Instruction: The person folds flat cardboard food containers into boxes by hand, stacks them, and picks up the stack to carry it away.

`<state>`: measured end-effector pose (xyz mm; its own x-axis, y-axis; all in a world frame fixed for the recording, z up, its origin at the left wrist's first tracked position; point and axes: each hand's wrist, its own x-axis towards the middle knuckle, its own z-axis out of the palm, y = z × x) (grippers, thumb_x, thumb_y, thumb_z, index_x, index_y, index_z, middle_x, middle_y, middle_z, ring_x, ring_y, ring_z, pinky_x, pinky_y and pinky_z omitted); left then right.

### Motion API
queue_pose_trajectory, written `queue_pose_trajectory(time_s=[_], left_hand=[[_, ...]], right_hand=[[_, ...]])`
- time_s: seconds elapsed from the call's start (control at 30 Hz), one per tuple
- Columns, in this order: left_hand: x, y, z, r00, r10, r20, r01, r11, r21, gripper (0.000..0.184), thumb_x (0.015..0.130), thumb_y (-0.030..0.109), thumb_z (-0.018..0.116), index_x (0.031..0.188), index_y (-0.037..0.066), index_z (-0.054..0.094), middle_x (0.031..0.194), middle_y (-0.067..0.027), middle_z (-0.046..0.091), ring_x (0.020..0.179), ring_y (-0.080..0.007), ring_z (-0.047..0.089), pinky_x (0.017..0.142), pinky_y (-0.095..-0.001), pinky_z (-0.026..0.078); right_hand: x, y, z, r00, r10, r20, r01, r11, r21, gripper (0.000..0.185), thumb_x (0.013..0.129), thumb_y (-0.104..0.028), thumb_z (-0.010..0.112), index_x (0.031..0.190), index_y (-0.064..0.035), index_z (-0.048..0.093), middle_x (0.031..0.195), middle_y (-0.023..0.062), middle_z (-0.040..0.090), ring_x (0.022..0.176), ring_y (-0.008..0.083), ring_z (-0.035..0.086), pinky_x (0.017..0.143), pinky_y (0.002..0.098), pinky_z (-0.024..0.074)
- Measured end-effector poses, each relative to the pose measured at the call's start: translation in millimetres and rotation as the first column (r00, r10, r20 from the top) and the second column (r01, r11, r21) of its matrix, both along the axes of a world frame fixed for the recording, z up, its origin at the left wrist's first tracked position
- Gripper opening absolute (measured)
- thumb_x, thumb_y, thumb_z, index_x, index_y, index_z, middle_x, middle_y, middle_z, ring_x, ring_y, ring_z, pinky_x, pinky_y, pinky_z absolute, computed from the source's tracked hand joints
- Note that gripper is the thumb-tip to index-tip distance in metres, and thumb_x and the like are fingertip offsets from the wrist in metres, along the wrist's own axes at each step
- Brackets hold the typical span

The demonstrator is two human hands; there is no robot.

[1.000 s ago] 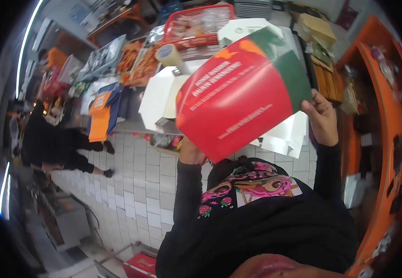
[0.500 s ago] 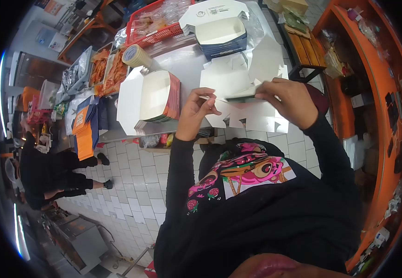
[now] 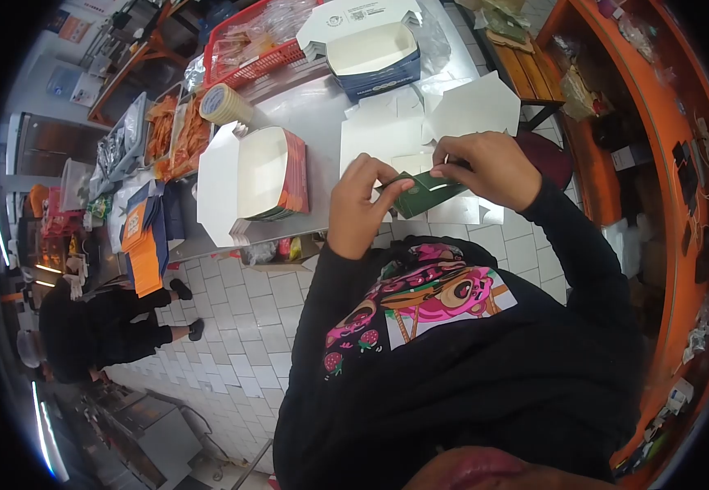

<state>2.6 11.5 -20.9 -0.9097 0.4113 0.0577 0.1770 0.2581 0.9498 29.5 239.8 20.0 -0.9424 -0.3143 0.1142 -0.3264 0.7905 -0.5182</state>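
Note:
My left hand (image 3: 360, 204) pinches the left end of a green cardboard flap (image 3: 428, 194). At the flap's right end, my right hand (image 3: 489, 167) grips the upper edge with its fingers closed. The flap belongs to a carton whose white inner side (image 3: 477, 106) faces up beyond my hands. More flat white cardboard (image 3: 383, 126) lies under and behind it on the metal table (image 3: 322, 98). Left of my hands stands a stack of red and white folded boxes (image 3: 268, 175). A stack of dark blue boxes (image 3: 375, 61) is farther back.
Tape rolls (image 3: 225, 104), a red basket (image 3: 252, 49) of packets and trays of orange items (image 3: 191, 135) stand at the back left. Orange and blue folded packaging (image 3: 144, 245) hangs over the table's left edge. A person in black (image 3: 97, 331) is far left; orange shelves (image 3: 656, 163) stand right.
The red and green sheet held up earlier was lowered to the table. Its green flap now shows folded up between my hands, and the white panel has risen behind them.

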Motion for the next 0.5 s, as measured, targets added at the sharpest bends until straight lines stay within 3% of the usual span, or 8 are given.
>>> queue_pose_trajectory(time_s=[0.07, 0.17, 0.2, 0.27, 0.3, 0.43, 0.5], left_hand=[[1.7, 2.8, -1.8, 0.874, -0.010, -0.485, -0.089, 0.980, -0.181, 0.013, 0.079, 0.010, 0.075, 0.079, 0.005, 0.063, 0.089, -0.0054, 0.058, 0.083, -0.0172, 0.056, 0.069, -0.0291, 0.044], [3.0, 6.5, -4.7, 0.777, -0.117, -0.619, 0.049, 0.991, -0.127, 0.012, 0.079, 0.009, 0.073, 0.081, 0.005, 0.063, 0.101, -0.0093, 0.057, 0.089, -0.0231, 0.057, 0.071, -0.0327, 0.047], [4.6, 5.8, -5.3, 0.778, -0.118, -0.617, 0.049, 0.991, -0.127, 0.012, 0.079, 0.009, 0.073, 0.081, 0.005, 0.063, 0.101, -0.0093, 0.057, 0.089, -0.0231, 0.057, 0.071, -0.0327, 0.047], [6.0, 1.6, -5.6, 0.897, -0.069, -0.438, 0.085, 0.996, 0.017, 0.010, 0.081, 0.006, 0.071, 0.085, 0.003, 0.062, 0.109, -0.0115, 0.055, 0.091, -0.0235, 0.059, 0.070, -0.0339, 0.049], [9.9, -2.4, -8.9, 0.995, -0.004, -0.098, 0.021, 0.985, 0.171, 0.015, 0.082, 0.008, 0.072, 0.093, 0.002, 0.063, 0.114, -0.0116, 0.054, 0.100, -0.0247, 0.058, 0.075, -0.0337, 0.051], [13.0, -5.8, -7.8, 0.964, 0.054, -0.262, -0.040, 0.997, 0.060, 0.013, 0.083, 0.007, 0.071, 0.093, 0.002, 0.064, 0.120, -0.0130, 0.052, 0.098, -0.0221, 0.059, 0.070, -0.0332, 0.053], [18.3, -1.7, -1.0, 0.931, -0.148, -0.334, 0.147, 0.989, -0.029, 0.011, 0.086, 0.008, 0.069, 0.094, 0.002, 0.064, 0.117, -0.0129, 0.055, 0.095, -0.0186, 0.060, 0.071, -0.0323, 0.052]], right_hand=[[-0.7, -4.2, 0.4, 1.000, 0.007, 0.024, -0.007, 1.000, 0.011, 0.018, 0.087, -0.027, 0.067, 0.088, -0.0098, 0.065, 0.071, 0.0081, 0.066, 0.068, 0.0292, 0.065, 0.061, 0.0383, 0.0464], [-1.9, -8.8, -3.6, 0.998, 0.063, 0.002, -0.063, 0.998, 0.007, 0.017, 0.086, -0.027, 0.068, 0.087, -0.0099, 0.065, 0.072, 0.0083, 0.067, 0.067, 0.0287, 0.065, 0.059, 0.0381, 0.0462], [-1.5, -10.6, -5.0, 0.997, 0.080, -0.015, -0.079, 0.997, 0.020, 0.017, 0.086, -0.027, 0.069, 0.087, -0.0100, 0.065, 0.073, 0.0083, 0.067, 0.067, 0.0284, 0.065, 0.059, 0.0381, 0.0461], [-2.4, -10.9, -2.0, 0.995, 0.096, -0.034, -0.095, 0.995, 0.032, 0.017, 0.086, -0.027, 0.069, 0.087, -0.0100, 0.065, 0.073, 0.0083, 0.067, 0.067, 0.0282, 0.065, 0.058, 0.0382, 0.0459], [-3.4, -9.2, 5.0, 0.997, 0.071, 0.008, -0.071, 0.997, 0.018, 0.016, 0.086, -0.027, 0.068, 0.087, -0.0115, 0.066, 0.070, 0.0082, 0.067, 0.067, 0.0294, 0.065, 0.059, 0.0402, 0.0468], [-2.0, -9.8, 4.1, 0.996, 0.087, 0.021, -0.087, 0.996, 0.011, 0.014, 0.085, -0.027, 0.066, 0.086, -0.0131, 0.066, 0.069, 0.0077, 0.067, 0.067, 0.0306, 0.065, 0.061, 0.0418, 0.0482], [-1.2, -13.1, 2.7, 0.992, 0.123, -0.006, -0.122, 0.992, 0.018, 0.014, 0.085, -0.027, 0.067, 0.085, -0.0131, 0.066, 0.069, 0.0077, 0.067, 0.066, 0.0308, 0.065, 0.061, 0.0415, 0.0484]])
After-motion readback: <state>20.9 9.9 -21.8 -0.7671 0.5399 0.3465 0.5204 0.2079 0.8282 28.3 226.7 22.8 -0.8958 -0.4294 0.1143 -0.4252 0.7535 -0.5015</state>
